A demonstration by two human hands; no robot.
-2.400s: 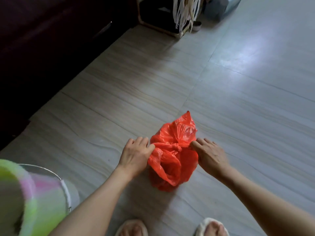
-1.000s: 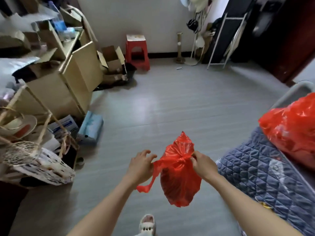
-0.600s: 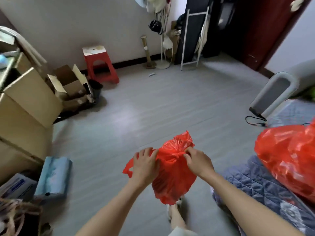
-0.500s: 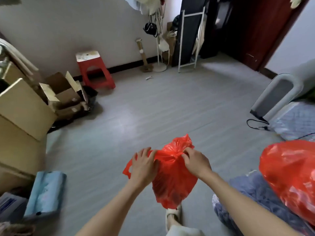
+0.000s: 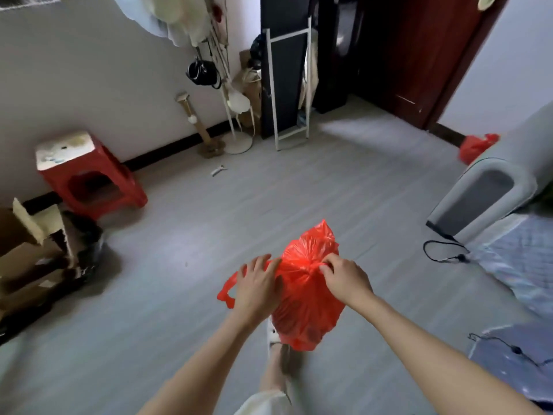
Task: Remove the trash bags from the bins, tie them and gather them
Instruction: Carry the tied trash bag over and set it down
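A full red trash bag (image 5: 308, 307) hangs in the air in front of me, knotted at its top with a loose tuft above the knot. My right hand (image 5: 344, 278) pinches the bag at the knot. My left hand (image 5: 258, 287) holds the bag's left side, where a loose red handle loop sticks out below it. Another red trash bag (image 5: 475, 146) lies on the floor at the far right, beside the dark red door, partly hidden behind a grey bed end.
A red stool (image 5: 86, 175) stands at the left wall, with cardboard boxes (image 5: 27, 250) below it. A coat stand (image 5: 230, 94) and a white rack (image 5: 288, 88) stand at the back. The grey bed end (image 5: 484, 190) and a blue quilt (image 5: 520, 265) fill the right.
The view has risen from the floor and swung right across the room. The bag went from resting on the floor to hanging in my hands; the large red bag at right left the view.
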